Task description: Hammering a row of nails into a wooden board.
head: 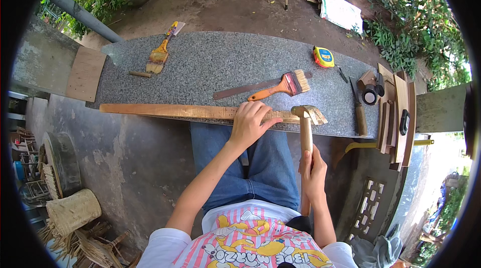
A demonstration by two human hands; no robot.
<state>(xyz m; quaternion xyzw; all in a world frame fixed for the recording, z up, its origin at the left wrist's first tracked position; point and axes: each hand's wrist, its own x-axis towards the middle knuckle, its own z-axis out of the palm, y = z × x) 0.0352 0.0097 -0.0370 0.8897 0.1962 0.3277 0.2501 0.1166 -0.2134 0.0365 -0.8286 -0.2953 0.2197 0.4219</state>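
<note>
A long, narrow wooden strip (169,110) lies along the near edge of the speckled granite slab (188,65). My left hand (250,123) rests on this strip right of its middle, fingers over the top and thumb pointing right. In my right hand (313,174) is a claw hammer (306,132), gripped around its wooden handle. The hammer's head appears over the strip's right end; whether it touches the wood I cannot tell. Just beyond my left hand lies a paintbrush with an orange handle (270,91), across a flat rusty metal strip (244,89).
A tape measure (324,57) and a wooden-handled knife (360,117) lie on the slab's right side. Stacked boards (400,117) stand at the right end, above a yellow-handled tool (360,145). Another paintbrush (159,55) and a short stick (139,74) lie at left.
</note>
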